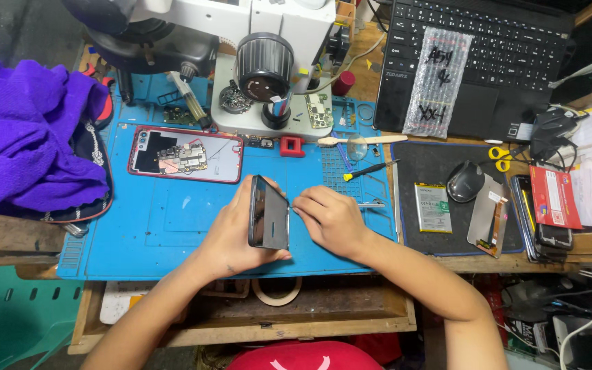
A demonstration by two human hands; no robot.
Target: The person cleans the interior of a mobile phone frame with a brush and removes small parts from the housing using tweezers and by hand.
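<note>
My left hand [231, 236] grips a dark phone screen panel [268, 214], held on edge above the blue work mat [145, 226]. Thumb at the bottom, fingers behind the panel. My right hand [330, 219] rests beside the panel's right edge, fingertips touching it; whether a small tool sits in the fingers I cannot tell. An opened phone body with a red frame [186, 154] lies on the mat further back, its circuit board exposed.
A microscope [262, 65] stands at the back, a laptop [477, 62] at the back right with a bubble-wrap bag on it. A purple cloth [25, 130] lies left. On the black pad [426, 161] are a battery [433, 207], a mouse [464, 181], a screen part. A screwdriver [371, 170] and toothbrush [361, 140] lie nearby.
</note>
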